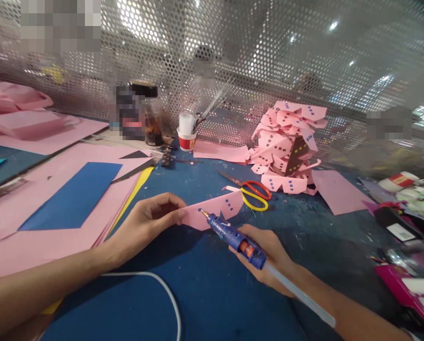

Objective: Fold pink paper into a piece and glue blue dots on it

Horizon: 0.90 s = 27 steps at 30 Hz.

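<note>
A pink paper strip with small blue squares and a notch in its lower edge is pinched at its left end by my left hand. My right hand grips a blue hot glue gun, a long clear glue stick jutting from its back. The gun's nozzle tip meets the strip, or nearly so, beside a blue square on the left part. Just behind the strip's right end lie scissors with red and yellow handles.
Similar pink pieces are heaped against the perforated metal screen. A blue paper sheet lies on pink sheets at left. Behind stand a jar and a red-and-white cup. A white cord curves across the front.
</note>
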Tool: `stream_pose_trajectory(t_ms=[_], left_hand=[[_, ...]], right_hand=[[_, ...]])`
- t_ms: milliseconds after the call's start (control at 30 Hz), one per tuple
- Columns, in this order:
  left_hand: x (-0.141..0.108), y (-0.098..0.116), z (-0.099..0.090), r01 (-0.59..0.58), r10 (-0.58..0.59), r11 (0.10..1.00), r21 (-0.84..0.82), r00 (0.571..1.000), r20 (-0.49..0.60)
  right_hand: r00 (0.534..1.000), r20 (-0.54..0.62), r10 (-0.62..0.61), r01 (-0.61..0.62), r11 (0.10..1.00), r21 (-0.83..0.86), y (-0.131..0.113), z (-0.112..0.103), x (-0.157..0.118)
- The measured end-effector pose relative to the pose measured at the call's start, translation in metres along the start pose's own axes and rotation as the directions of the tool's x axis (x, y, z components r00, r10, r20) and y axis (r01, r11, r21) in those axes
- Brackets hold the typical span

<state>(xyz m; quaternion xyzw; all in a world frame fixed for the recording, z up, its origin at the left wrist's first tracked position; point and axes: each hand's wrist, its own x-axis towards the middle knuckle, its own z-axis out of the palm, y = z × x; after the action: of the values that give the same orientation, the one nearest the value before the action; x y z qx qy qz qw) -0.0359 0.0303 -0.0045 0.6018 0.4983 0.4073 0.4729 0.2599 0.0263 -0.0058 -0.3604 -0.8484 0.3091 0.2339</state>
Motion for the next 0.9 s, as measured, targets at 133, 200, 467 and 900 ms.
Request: stream_pose_trajectory(t_ms=[133,200,467,900], left_hand=[[-0.0005,0.0001,-0.0008,0.006,-0.006,1.0,0.006,1.0,0.002],[-0.001,0.0009,-0.0011,0.014,-0.014,1.0,0.001,1.0,0.017],[-0.0014,0.0008,-0.001,-0.002,0.002,1.0,-0.01,0.999,0.037],[-0.001,0.0005,-0.0009,-0.001,0.002,1.0,-0.009,0.999,0.044]], right_hand=[[1.0,-0.03,-0.007,0.007,1.0,-0.004,0.0039,0.0034,-0.0014],[0.999,-0.044,-0.021,0.021,1.0,-0.007,0.0063,0.0051,-0.002],[0.999,-0.034,-0.019,0.019,1.0,0.003,0.0083,0.0057,-0.0003],[1.0,0.012,0.004,-0.004,1.0,0.029,0.0019,0.0031,-0.0014]])
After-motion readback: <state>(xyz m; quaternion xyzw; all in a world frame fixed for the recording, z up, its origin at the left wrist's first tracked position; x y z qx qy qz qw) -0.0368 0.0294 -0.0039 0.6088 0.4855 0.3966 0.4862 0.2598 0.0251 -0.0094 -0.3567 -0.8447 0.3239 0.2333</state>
